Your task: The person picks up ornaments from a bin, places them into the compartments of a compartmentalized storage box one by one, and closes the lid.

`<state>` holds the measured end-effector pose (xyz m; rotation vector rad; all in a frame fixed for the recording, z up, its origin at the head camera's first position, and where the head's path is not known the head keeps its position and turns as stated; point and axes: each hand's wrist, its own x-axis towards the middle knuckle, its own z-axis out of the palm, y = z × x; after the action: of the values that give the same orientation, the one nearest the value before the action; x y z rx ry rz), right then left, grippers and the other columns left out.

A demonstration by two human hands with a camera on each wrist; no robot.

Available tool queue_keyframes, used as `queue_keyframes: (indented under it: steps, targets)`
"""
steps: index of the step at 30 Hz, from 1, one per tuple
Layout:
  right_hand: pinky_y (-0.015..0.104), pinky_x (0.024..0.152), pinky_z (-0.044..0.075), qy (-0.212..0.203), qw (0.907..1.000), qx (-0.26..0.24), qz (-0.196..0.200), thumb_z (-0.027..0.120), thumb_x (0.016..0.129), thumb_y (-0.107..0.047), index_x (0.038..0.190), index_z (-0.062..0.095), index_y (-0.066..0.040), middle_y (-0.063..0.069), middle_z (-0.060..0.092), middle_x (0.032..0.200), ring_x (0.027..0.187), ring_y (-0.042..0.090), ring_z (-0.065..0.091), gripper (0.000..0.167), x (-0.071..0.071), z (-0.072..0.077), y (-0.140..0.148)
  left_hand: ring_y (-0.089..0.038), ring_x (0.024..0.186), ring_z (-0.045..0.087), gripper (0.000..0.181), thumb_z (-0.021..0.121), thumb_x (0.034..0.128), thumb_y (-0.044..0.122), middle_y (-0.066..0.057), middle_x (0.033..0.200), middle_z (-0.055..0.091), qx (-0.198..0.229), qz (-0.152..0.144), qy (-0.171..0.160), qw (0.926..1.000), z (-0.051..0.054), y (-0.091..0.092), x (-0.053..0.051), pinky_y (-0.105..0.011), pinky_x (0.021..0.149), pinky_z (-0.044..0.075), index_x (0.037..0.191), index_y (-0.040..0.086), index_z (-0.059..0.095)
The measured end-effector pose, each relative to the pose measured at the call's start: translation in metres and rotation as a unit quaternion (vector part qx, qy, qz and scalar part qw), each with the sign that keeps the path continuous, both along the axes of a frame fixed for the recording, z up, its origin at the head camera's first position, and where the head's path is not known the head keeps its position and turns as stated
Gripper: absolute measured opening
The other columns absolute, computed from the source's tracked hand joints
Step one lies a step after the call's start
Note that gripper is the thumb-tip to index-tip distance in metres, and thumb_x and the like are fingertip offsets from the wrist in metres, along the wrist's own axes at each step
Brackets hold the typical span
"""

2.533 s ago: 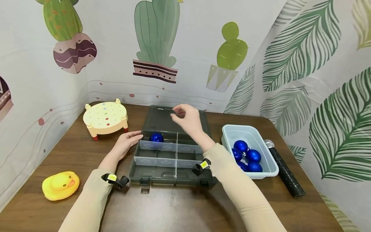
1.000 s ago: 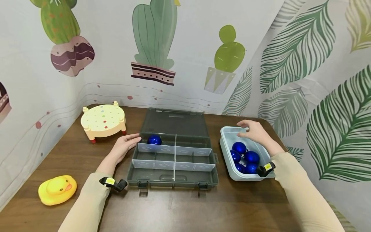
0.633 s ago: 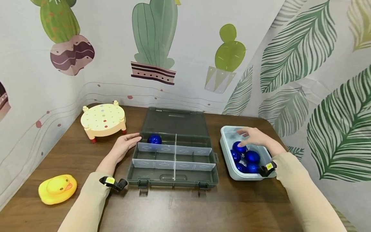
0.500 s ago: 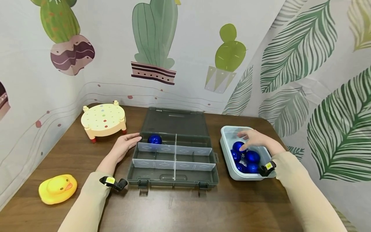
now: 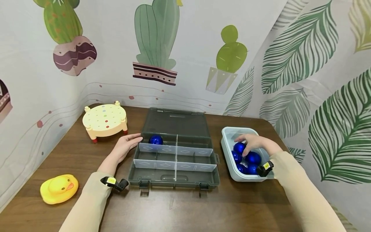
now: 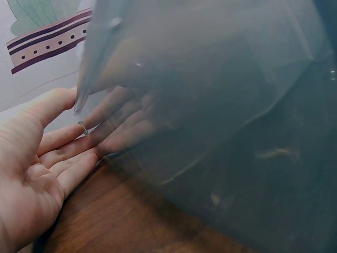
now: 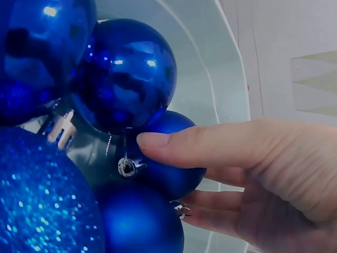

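A dark, see-through divider case [image 5: 173, 190] lies open on the table, its lid [image 5: 176, 124] laid back. One shiny blue Christmas bauble [image 5: 156, 140] sits in the back left compartment. My left hand [image 5: 123, 147] rests with extended fingers against the case's left side; in the left wrist view, the fingers and thumb [image 6: 52, 103] meet the clear wall. Inside a pale blue tub [image 5: 227, 148], my right hand [image 5: 254, 143] grips a matte blue bauble [image 7: 171, 182], thumb in front and fingers behind. Several other baubles [image 5: 253, 158], shiny, matte and glittery, surround it.
A cream toy stool [image 5: 105, 119] with red feet stands at the back left. A yellow rubber duck [image 5: 59, 189] lies at the front left. Behind the tub, a black microphone is mostly hidden by the right arm. A printed cloth [image 5: 191, 48] hangs behind the table.
My right hand has moved from above the case to the tub, then lowered among the baubles and closed round one. The left hand has stayed at the case's side.
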<state>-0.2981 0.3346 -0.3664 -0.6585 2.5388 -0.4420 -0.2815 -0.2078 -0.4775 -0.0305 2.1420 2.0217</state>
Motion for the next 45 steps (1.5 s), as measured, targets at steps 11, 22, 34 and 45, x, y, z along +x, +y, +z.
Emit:
queue_keyframes:
  steps: [11, 22, 34, 45]
  targets:
    - [0.054, 0.099, 0.047, 0.022, 0.9992, 0.031, -0.005, 0.083, 0.067, -0.01, 0.125, 0.059, 0.007, 0.027, 0.062, 0.124, 0.113, 0.039, 0.056, 0.065, -0.001, -0.003, -0.002, -0.005, 0.121, 0.051, 0.064, 0.062, 0.097, 0.028, -0.019, 0.153, 0.038, 0.005, 0.002, 0.001, 1.0, -0.001, 0.0, -0.001, -0.012, 0.098, 0.046, 0.147, -0.003, 0.038]
    - [0.059, 0.097, 0.046, 0.058, 0.9977, 0.015, -0.032, 0.083, 0.068, -0.011, 0.125, 0.059, 0.005, 0.027, 0.06, 0.125, 0.111, 0.04, 0.054, 0.064, 0.003, 0.007, -0.001, -0.012, 0.128, 0.049, 0.064, 0.063, 0.0965, 0.027, -0.02, 0.153, 0.037, 0.008, 0.002, -0.002, 1.0, 0.001, 0.002, -0.001, -0.016, 0.101, 0.045, 0.147, -0.004, 0.038]
    - [0.058, 0.095, 0.049, 0.161, 0.9832, -0.039, -0.076, 0.082, 0.074, -0.01, 0.131, 0.058, 0.001, 0.027, 0.06, 0.129, 0.113, 0.042, 0.056, 0.062, 0.0, 0.021, 0.0, -0.009, 0.125, 0.05, 0.065, 0.062, 0.0969, 0.028, -0.019, 0.154, 0.037, 0.004, 0.003, -0.002, 1.0, 0.002, 0.0, 0.002, -0.014, 0.1, 0.045, 0.148, -0.003, 0.038]
    - [0.056, 0.086, 0.054, 0.248, 0.9599, -0.1, -0.083, 0.081, 0.075, -0.005, 0.134, 0.055, 0.0, 0.028, 0.062, 0.124, 0.095, 0.039, 0.064, 0.065, -0.003, 0.038, -0.03, -0.016, 0.131, 0.047, 0.065, 0.063, 0.0966, 0.03, -0.018, 0.154, 0.037, 0.0, 0.0, -0.003, 1.0, 0.001, 0.001, 0.001, -0.015, 0.101, 0.045, 0.148, -0.002, 0.038]
